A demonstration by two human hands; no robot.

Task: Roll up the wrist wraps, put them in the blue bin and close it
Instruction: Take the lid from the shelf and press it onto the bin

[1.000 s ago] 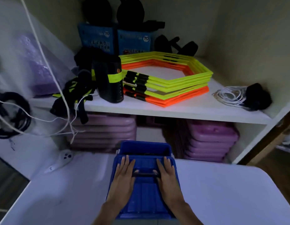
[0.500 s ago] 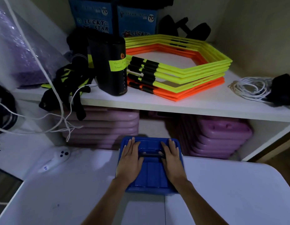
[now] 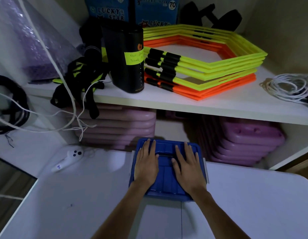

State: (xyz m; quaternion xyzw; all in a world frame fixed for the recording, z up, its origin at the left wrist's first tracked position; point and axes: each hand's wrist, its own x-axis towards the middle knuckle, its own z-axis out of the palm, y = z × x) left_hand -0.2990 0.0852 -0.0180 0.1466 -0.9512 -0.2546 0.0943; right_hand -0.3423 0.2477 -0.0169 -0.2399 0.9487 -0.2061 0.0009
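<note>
The blue bin (image 3: 166,173) sits on the white table (image 3: 81,195) at its far edge, right in front of the lower shelf opening, and its lid is down. My left hand (image 3: 146,167) lies flat on the left half of the lid, fingers spread. My right hand (image 3: 188,169) lies flat on the right half in the same way. The lid's handle recess shows between the two hands. No wrist wraps are in view; the lid hides the inside of the bin.
A white controller (image 3: 67,160) lies left of the bin. The shelf (image 3: 167,102) above holds hexagon rings (image 3: 210,66), a black canister (image 3: 127,57), black-yellow straps (image 3: 81,80) and a white cord coil (image 3: 287,87). Purple boards (image 3: 244,140) are stacked below. White cables hang at left.
Both hands, flat on the lid, have slid the bin away from me towards the lower shelf opening. My arms are stretched further out.
</note>
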